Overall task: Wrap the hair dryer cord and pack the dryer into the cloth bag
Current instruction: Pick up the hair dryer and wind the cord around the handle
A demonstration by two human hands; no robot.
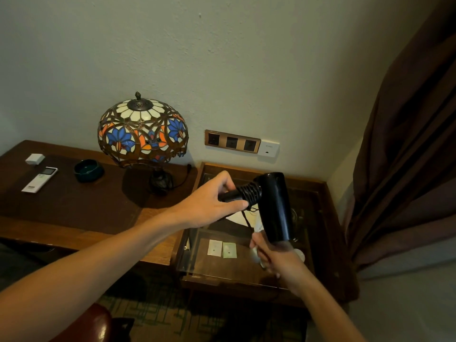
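Looking down from the head camera, one black hair dryer (274, 206) hangs in the air above the glass-topped side table (323, 193), which serves as the landmark here. The left hand (209, 203) is clamped on the dryer's handle, thumb pressed against the cord (249, 192) already coiled in tight turns around it. The right hand (276, 255) sits below the dryer's barrel, nearer the table's front edge; it is blurred, and I cannot tell whether its fingers are closed on the loose cord end or on something pale beneath it. A thin strand of cord drops from the coils toward that hand.

To finish the wrap well, I judge the thumb should pin the last turn while the free end is drawn snug and tucked, so the coils do not spring loose.

Counted: one dryer, one cord, two hands. No cloth bag can be clearly made out. Left of the table stands one stained-glass lamp (143, 129); farther left lie one remote (39, 180) and one dark bowl (88, 170).
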